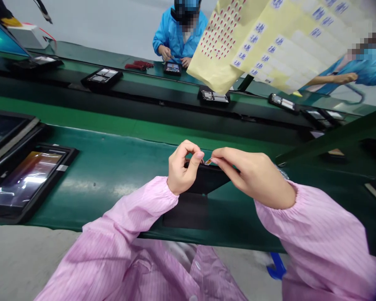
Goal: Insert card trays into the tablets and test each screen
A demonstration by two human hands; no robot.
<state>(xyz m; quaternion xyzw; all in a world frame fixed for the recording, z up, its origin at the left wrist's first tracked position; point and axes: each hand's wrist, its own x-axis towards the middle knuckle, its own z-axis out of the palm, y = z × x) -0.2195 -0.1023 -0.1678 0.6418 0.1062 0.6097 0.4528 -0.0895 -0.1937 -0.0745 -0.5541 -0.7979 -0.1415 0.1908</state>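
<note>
Over the green table, a flat black panel (211, 177) stands tilted in front of me; its exact kind does not show. My left hand (184, 167) is at its upper left edge, thumb and forefinger pinched together, and what lies between them is too small to name. Just to the right, my right hand (253, 171) pinches a small whitish strip with a yellow-orange part (208, 161) at the panel's top edge. The fingertips of both hands are close but apart. Beneath the panel lies a dark flat rectangle (186, 211).
Tablets in black frames (28, 177) lie on the left of the green table (97, 167). Beyond runs a dark conveyor (138, 100) carrying several opened devices (102, 77). Yellow label sheets (219, 46) hang at upper right. Co-workers in blue (166, 33) sit opposite.
</note>
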